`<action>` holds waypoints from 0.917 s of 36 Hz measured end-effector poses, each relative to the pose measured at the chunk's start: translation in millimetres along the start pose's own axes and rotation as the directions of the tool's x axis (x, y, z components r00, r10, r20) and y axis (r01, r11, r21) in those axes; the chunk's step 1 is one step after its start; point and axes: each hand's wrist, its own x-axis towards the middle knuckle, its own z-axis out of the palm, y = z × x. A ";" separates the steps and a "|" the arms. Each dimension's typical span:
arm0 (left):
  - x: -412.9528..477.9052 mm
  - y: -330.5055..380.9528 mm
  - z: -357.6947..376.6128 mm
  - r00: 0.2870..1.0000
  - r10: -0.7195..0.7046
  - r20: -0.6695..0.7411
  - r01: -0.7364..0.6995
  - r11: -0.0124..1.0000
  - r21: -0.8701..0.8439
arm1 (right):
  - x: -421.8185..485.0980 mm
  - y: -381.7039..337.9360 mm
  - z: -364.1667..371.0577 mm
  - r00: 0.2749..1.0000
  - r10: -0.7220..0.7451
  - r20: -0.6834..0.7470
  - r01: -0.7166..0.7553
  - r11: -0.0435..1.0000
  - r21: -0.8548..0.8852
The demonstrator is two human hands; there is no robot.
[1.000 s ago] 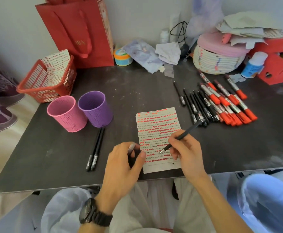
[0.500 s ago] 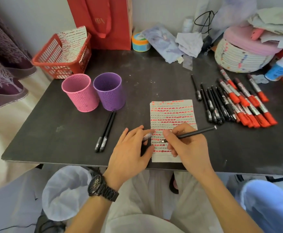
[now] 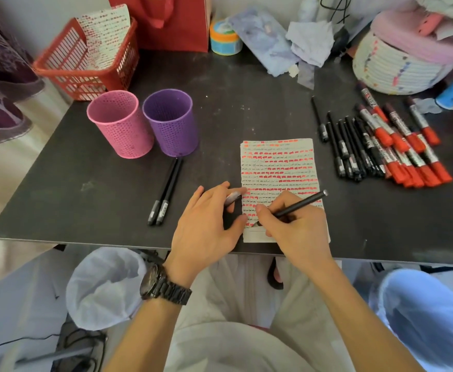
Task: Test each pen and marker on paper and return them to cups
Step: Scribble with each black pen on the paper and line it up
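Pressing the tip of a black pen (image 3: pixel 299 207) to the paper (image 3: pixel 279 167), our right grip (image 3: pixel 298 229) pinches the barrel low down between thumb and fingers. The tip touches the sheet near its lower left corner, and the back end tilts up and out to the right. Our left grip (image 3: pixel 209 224) rests on the dark surface (image 3: pixel 247 103) just beside the sheet, its thumb touching the paper's left edge. Its fingers hold a small grey piece (image 3: pixel 233 197) that looks like a pen cap, though we cannot tell for sure. We wear a dark watch (image 3: pixel 163 287) on that wrist

The paper lies flat near the front edge of the surface, covered almost to the bottom with rows of red dashes and thin black scribbles. Well apart to its left, the pink cup (image 3: pixel 120 124) and the purple cup (image 3: pixel 170 122) stand upright, side by side. Two capped pens (image 3: pixel 166 191) lie together in front of the purple cup, their caps pointing toward us. To the right of the paper a row of black pens (image 3: pixel 347 151) lies packed close. Just beside it, farther right, we see a bunch of red-capped markers (image 3: pixel 408 157), some overlapping

At the back left a red basket (image 3: pixel 85 65) holds another marked sheet (image 3: pixel 104 30), with a red bag (image 3: pixel 166 20) behind it. At the back right sits a woven basket (image 3: pixel 392 68) under a pink lid
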 end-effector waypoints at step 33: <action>-0.2 1.0 -0.1 1.000 -0.025 -0.007 0.025 1.000 -0.003 | 1.4 0.7 0.5 1.000 -0.003 0.009 0.004 0.998 -0.058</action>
